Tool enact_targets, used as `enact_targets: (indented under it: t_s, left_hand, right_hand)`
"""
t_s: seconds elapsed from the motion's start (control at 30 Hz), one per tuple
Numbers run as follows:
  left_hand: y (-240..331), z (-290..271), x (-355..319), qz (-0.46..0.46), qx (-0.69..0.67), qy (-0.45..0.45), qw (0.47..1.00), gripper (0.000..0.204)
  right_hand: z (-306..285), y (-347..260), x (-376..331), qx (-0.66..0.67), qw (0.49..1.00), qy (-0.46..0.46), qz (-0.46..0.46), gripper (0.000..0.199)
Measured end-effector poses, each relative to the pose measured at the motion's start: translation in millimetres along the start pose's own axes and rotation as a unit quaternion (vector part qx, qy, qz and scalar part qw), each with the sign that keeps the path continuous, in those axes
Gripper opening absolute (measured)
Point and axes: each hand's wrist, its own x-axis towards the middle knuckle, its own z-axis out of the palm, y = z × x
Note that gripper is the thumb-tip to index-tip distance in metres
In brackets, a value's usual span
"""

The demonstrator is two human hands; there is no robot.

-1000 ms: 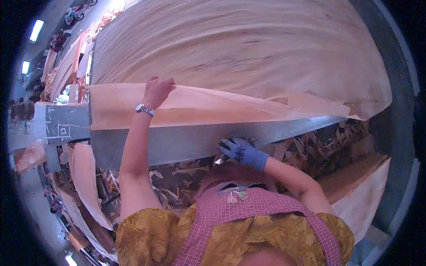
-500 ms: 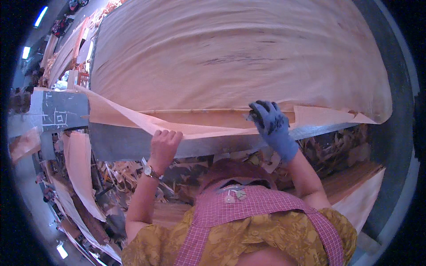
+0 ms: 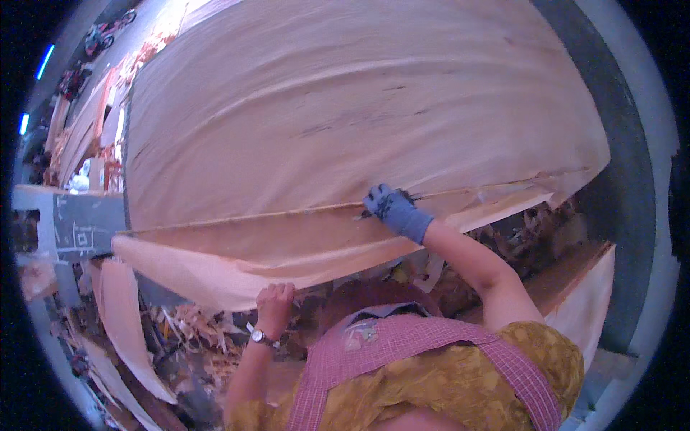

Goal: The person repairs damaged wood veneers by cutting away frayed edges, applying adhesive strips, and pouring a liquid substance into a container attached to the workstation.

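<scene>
The left hand [image 3: 275, 302], which a moment ago was lower on the near edge, now curls closed around the drooping front edge of the loose veneer strip [image 3: 273, 251] — it has peeled further off the big veneer sheet [image 3: 359, 108]. The right hand [image 3: 394, 210], in a blue glove, has moved up to the split line, fingers pinched on it. At left, a grey panel [image 3: 83, 224] carries white chalk squares; wood scraps [image 3: 180, 330] litter the floor
</scene>
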Motion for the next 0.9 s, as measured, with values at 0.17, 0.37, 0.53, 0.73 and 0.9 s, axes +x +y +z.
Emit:
enact_targets:
  t_s: [0.17,0.37,0.53,0.73,0.9]
  left_hand:
    - [-1.7,30.8,-17.7,-0.035,-0.012,-0.118,0.992,0.023]
    - [5.1,47.0,-27.7,-0.003,-0.018,-0.112,0.993,0.010]
    - [0.2,59.3,-26.7,0.035,-0.010,-0.075,0.997,0.006]
    - [-7.0,60.6,-32.2,-0.006,-0.097,-0.151,0.984,0.016]
    - [-0.4,36.1,23.6,0.126,-0.062,-0.382,0.914,0.026]
  right_hand:
    - [-24.8,4.3,-3.8,0.076,0.978,0.196,0.003,0.021]
    - [-53.6,85.9,48.3,-0.003,0.963,0.270,0.009,0.018]
    - [-45.3,216.9,121.3,-0.047,0.945,0.317,0.071,0.018]
    - [-61.9,223.7,110.7,0.082,0.881,0.388,0.257,0.039]
    - [-7.3,136.2,-60.4,0.200,0.801,0.432,0.363,0.043]
